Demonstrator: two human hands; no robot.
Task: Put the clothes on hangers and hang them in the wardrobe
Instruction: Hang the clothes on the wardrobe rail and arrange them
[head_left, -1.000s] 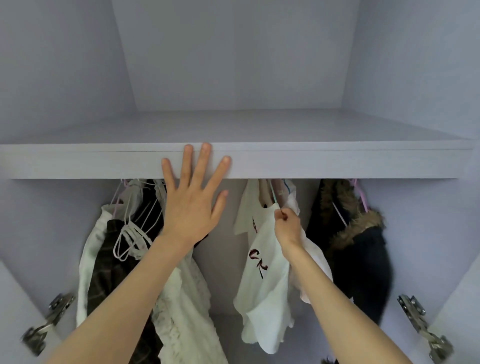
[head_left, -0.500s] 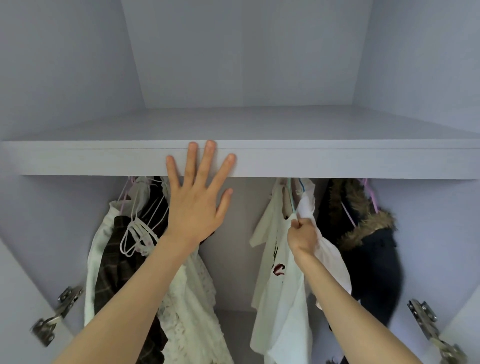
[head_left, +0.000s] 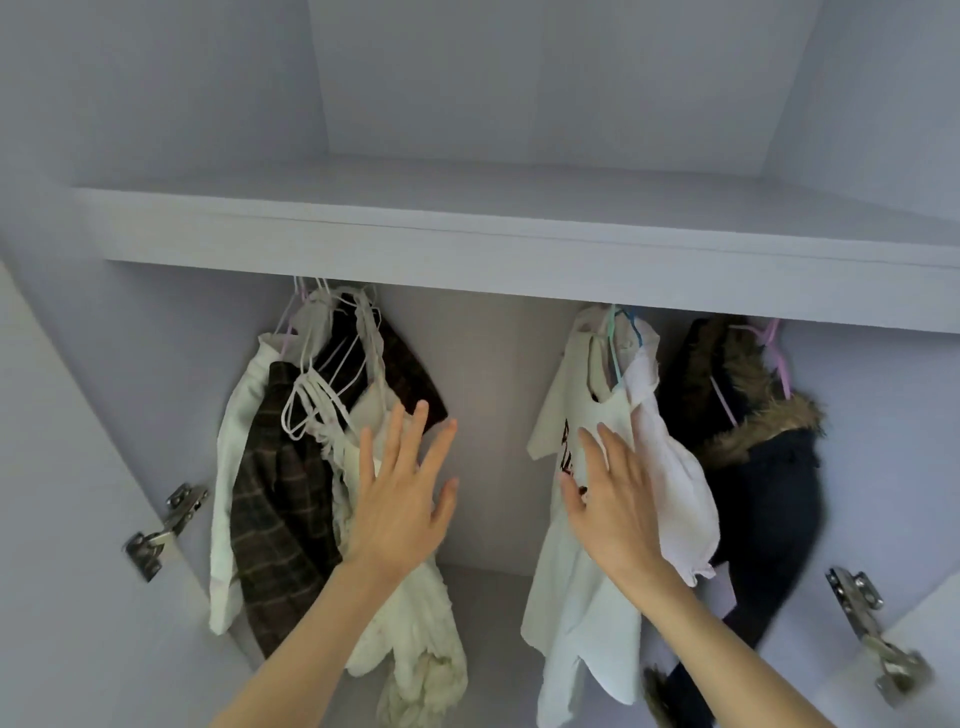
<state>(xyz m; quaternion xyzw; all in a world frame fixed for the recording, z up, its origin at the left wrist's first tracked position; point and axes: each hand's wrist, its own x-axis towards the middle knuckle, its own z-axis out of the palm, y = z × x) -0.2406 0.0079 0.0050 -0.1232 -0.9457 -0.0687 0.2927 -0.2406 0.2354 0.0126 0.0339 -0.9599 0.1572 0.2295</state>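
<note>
While white printed cotton t-shirt (head_left: 576, 519) hangs on teal plastic hanger (head_left: 613, 353) under shelf (head_left: 519, 260), both hands empty: left hand (head_left: 400, 499), right hand (head_left: 618, 509) fingers spread wide. Fabric light, limp; grip hanger neck.

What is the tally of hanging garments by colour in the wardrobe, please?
White or cream: 4, namely cream top, lace dress, printed T-shirt, white blouse
Brown plaid: 1, plaid shirt
Dark: 1, fur-trimmed coat
Total: 6
</note>
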